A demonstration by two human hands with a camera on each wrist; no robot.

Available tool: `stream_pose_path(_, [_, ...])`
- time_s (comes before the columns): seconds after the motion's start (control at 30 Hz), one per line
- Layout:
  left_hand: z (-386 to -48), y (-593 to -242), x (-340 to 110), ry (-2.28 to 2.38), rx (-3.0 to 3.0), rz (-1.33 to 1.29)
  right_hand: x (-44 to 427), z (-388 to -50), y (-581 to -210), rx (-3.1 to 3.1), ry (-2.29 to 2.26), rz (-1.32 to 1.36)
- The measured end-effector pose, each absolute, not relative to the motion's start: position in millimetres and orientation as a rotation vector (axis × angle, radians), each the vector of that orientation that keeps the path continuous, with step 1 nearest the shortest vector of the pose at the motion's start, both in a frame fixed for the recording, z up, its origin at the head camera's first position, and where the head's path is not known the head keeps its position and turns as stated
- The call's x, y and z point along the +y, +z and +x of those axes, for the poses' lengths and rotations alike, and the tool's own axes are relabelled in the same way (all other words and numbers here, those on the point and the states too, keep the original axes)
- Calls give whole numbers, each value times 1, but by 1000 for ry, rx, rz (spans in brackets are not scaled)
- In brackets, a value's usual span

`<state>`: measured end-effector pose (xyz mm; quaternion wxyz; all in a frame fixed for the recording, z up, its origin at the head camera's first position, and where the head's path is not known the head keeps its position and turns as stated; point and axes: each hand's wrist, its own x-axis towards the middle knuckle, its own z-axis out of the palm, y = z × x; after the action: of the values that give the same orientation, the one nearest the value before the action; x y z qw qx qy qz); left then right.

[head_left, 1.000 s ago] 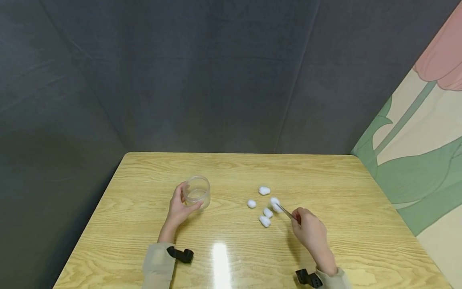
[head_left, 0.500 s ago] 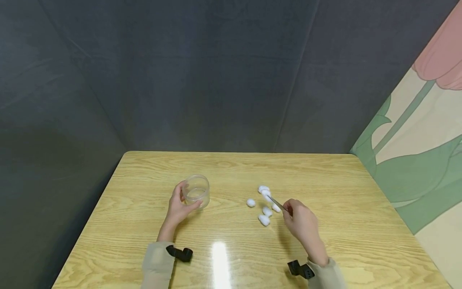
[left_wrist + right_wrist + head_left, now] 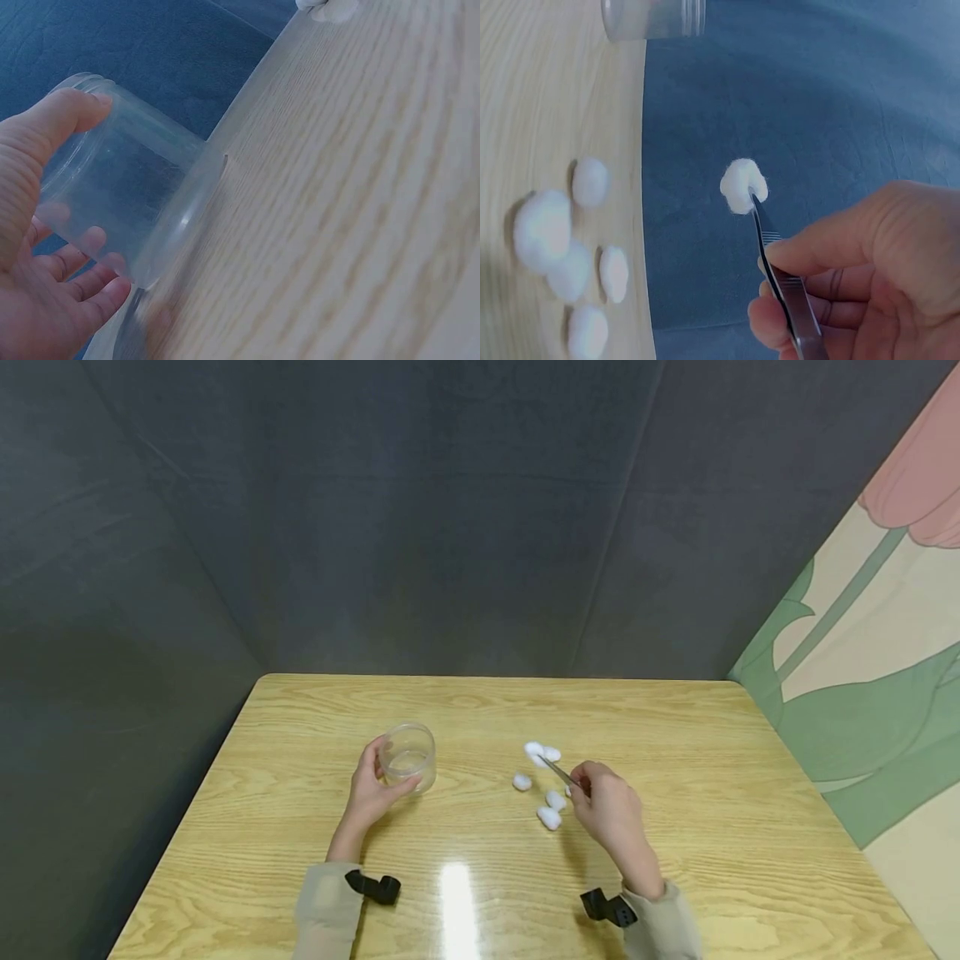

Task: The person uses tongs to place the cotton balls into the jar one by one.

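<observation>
My left hand (image 3: 375, 791) grips a clear round plastic jar (image 3: 417, 766) at the left of the table, its mouth facing up. In the left wrist view the thumb lies at the jar's rim and the fingers curve along the far side; no contents show through the wall. My right hand (image 3: 611, 807) pinches metal tweezers (image 3: 799, 311) between thumb and fingers. At their tips a white cotton ball (image 3: 739, 180) is held off the table, as the right wrist view shows. Several more cotton balls (image 3: 549, 817) lie below and around the tweezers, one partly hidden behind the right hand.
The wooden table (image 3: 285, 727) reaches back to a dark cloth (image 3: 450, 543). A flower-patterned panel (image 3: 870, 718) borders the right side. Both wrists carry black straps (image 3: 372, 887) over beige sleeves. A bright reflection lies on the tabletop between the forearms.
My right hand has moved left and slightly up, carrying the cotton ball in the tweezers away from the others toward the jar. The left hand and jar have stayed put.
</observation>
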<state>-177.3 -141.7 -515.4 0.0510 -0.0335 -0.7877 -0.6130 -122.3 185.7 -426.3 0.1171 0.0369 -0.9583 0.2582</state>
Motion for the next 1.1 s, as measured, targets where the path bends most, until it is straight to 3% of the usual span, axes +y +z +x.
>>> stream_pose_path(1.1, [-178, -517, -142, -1838, -2406, -78, 137, -139, -417, -2745, 814, 289])
